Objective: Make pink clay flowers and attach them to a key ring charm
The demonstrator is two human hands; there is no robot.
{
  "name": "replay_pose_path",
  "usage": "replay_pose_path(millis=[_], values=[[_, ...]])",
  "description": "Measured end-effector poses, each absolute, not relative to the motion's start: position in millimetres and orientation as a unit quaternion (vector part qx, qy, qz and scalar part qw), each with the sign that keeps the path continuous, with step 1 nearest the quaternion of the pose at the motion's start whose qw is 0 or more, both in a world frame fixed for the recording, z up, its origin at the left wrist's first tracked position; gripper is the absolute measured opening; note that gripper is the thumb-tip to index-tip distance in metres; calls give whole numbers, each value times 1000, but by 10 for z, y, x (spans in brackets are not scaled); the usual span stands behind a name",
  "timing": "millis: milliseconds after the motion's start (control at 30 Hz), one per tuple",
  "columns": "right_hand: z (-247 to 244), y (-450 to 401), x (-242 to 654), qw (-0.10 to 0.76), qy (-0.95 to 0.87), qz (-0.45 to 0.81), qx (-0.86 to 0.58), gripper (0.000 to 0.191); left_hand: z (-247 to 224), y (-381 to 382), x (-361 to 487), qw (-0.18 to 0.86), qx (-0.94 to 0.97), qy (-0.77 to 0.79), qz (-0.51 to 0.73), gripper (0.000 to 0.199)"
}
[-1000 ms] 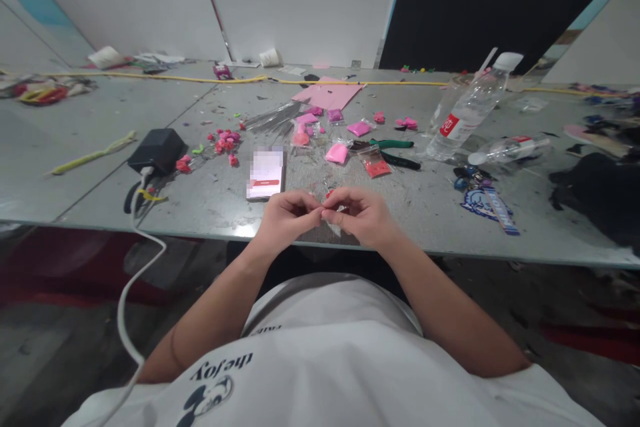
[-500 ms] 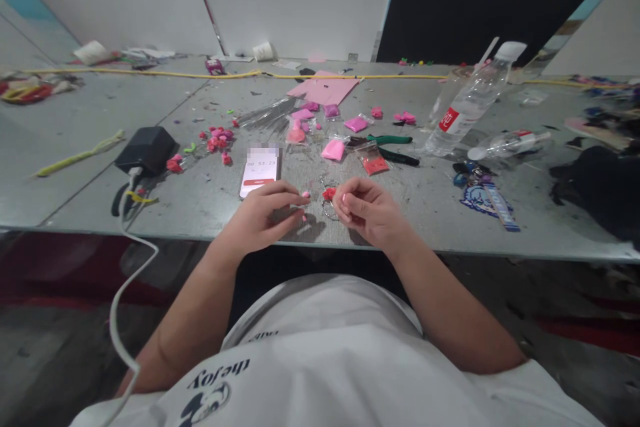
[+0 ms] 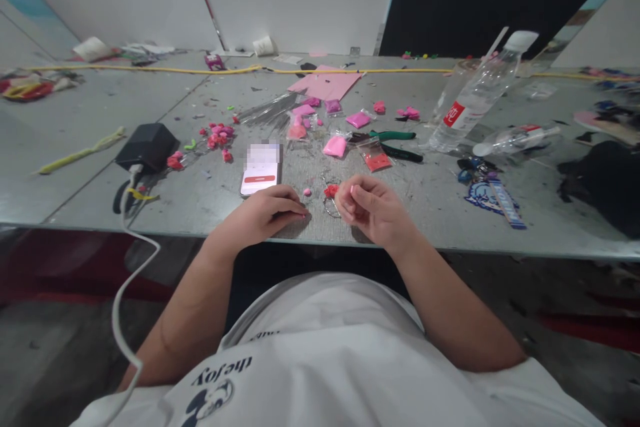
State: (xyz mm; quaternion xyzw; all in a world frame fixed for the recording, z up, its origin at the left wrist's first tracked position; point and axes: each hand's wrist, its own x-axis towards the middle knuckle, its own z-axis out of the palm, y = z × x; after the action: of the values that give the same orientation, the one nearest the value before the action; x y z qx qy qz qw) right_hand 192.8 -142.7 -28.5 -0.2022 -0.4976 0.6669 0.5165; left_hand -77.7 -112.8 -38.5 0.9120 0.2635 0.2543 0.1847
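Observation:
My left hand (image 3: 265,213) rests at the table's front edge, fingertips pinched together on a small pink piece at the tabletop. A pink clay ball (image 3: 307,192) lies just beyond those fingertips. My right hand (image 3: 367,207) is raised a little, thumb and index finger closed on a small pink bit, the other fingers curled. Beside its fingers, a red clay flower (image 3: 331,191) sits on a wire ring (image 3: 330,207) on the table. A lit phone (image 3: 261,170) lies beyond my left hand.
Pliers (image 3: 393,145) and bags of pink clay (image 3: 335,145) lie beyond my hands. Red and pink flowers (image 3: 218,136) and a black adapter (image 3: 147,148) are at the left. An upright bottle (image 3: 463,107), a lying bottle (image 3: 523,140) and a keychain (image 3: 495,200) are at the right.
My left fingers have come together and moved down to the table, leaving the pink ball in the open. My right hand has shifted slightly right.

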Motion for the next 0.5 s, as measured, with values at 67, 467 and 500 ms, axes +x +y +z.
replay_pose_path(millis=[67,467,500], values=[[-287,-1430,1933,518,-496,667,-201,37,-380,-1116,-799,190,914,262,246,21],[-285,-1440,1940,519,-482,679,-195,32,-314,-1112,-894,193,915,278,219,25],[-285,-1441,1941,519,-482,679,-195,32,-304,-1111,-902,194,915,279,218,25]])
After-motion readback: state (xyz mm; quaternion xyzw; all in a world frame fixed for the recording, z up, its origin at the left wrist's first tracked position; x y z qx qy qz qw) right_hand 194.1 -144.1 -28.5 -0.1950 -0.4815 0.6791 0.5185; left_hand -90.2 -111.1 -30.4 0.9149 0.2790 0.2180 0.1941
